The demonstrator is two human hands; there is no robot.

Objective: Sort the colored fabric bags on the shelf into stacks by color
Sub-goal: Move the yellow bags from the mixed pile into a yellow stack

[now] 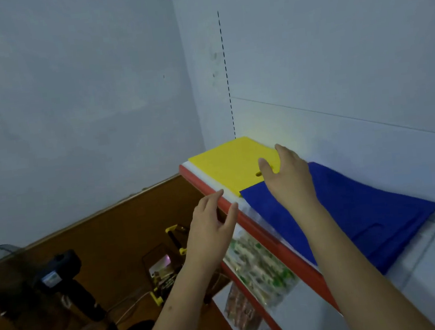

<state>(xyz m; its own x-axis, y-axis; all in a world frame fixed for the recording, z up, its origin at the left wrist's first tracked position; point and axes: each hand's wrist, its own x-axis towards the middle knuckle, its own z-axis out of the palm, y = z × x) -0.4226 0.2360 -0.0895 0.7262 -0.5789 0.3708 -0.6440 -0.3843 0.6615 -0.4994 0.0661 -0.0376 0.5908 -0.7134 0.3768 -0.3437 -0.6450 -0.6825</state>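
**Two hands above a shelf with yellow and blue bags**

The yellow bags [234, 164] lie flat at the far left end of the shelf [247, 222], against the back wall. The blue bags [357, 211] lie just to the right of them, and their near corner covers a little of the yellow edge. The right hand [288, 175] is spread over the border between both colours, fingers relaxed, gripping nothing. The left hand [210, 229] is also loose and holds nothing; it is near the red front edge of the shelf. Below hang packets of goods [257, 266].
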